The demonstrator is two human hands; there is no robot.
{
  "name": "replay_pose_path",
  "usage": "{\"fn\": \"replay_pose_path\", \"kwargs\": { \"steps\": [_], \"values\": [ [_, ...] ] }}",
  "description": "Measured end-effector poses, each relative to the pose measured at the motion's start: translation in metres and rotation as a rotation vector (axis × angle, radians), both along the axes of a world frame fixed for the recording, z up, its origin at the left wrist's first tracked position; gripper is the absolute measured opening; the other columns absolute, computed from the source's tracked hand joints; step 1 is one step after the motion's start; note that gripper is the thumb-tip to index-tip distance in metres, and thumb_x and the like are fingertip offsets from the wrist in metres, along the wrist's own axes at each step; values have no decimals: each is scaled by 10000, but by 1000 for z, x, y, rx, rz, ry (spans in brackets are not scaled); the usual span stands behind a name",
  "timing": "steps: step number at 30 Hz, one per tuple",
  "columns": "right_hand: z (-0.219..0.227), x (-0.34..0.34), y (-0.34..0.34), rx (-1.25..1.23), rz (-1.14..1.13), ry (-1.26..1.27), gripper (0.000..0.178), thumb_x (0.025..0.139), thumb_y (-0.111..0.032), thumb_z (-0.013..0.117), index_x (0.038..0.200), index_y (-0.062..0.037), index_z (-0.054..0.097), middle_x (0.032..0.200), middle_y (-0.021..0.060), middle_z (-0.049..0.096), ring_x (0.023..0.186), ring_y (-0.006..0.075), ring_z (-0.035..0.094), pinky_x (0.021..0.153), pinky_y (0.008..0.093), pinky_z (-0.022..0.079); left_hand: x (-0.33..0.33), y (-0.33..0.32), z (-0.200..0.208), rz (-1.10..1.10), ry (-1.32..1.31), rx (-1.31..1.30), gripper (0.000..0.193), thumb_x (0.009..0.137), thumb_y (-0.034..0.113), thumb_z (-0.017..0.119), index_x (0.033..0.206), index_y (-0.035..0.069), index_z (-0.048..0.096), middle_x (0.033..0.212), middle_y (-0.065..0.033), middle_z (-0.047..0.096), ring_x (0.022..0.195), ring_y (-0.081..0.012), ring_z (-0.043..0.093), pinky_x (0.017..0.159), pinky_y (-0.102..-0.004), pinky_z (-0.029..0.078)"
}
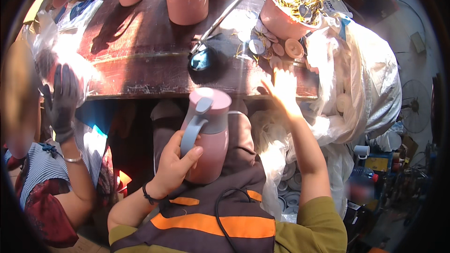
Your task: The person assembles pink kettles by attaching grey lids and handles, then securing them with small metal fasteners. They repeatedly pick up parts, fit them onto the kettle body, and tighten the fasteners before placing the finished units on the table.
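Pink thermal jug (211, 157) is above the lap (240, 136), left hand (179, 159) curled around its grey handle (189, 137); right hand (284, 89), fingers spread, is beside loose discs (278, 49). Better hold jug steady while reaching.

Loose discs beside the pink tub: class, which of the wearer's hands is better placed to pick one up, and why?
Probably the right hand: its fingers are outstretched near the loose discs, while the left hand holds the pink jug by its handle.

We see harsh sunlight streaking the table (152, 42), glare bleaching the right hand (284, 85), and dark, curved fisheye edges.
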State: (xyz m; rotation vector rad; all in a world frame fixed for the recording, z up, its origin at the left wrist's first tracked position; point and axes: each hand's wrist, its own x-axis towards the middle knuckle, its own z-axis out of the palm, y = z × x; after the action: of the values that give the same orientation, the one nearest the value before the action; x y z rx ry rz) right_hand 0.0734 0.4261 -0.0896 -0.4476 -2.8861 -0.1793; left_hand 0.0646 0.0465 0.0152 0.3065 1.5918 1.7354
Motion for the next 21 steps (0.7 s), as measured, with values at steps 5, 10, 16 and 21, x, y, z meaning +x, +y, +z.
{"fn": "replay_pose_path", "kwargs": {
  "steps": [5, 10, 16, 21],
  "values": [
    [-35, 64, -2, -13, 283, 364, 444, 804, -266, 707, 1174, -52, 587, 1163, 144, 607, 1116, 320, 555, 972, 458, 398, -15, -6, -16, 4, -116, 213, 428, 926, 184, 529, 1283, -32, 437, 877, -74, 612, 789, -132, 572, 752, -270, 461],
    [9, 51, -36, -357, 213, 591, 187, 801, 12, 649, 978, -47, 665, 894, 125, 665, 813, 313, 632, 733, 353, 500, -40, -2, -23, -19, -376, 143, 361, 956, 145, 438, 1236, -65, 525, 1003, -155, 659, 891, -210, 653, 793, -306, 527],
    [82, 49, -159, -1037, 341, -150, 195, 848, -205, 590, 923, -38, 658, 818, 183, 640, 702, 346, 624, 666, 412, 494, -40, 10, -19, -176, 85, -95, 431, 861, 46, 647, 1285, 39, 569, 939, 0, 646, 807, -39, 563, 718, -196, 465],
    [97, 36, -179, -1024, 456, -461, 243, 852, -263, 564, 875, -35, 646, 762, 182, 639, 711, 348, 629, 658, 439, 483, -41, 6, -31, -231, 225, -127, 292, 884, 61, 625, 1175, 32, 636, 830, 18, 634, 741, -44, 566, 652, -198, 464]
  ]
}}
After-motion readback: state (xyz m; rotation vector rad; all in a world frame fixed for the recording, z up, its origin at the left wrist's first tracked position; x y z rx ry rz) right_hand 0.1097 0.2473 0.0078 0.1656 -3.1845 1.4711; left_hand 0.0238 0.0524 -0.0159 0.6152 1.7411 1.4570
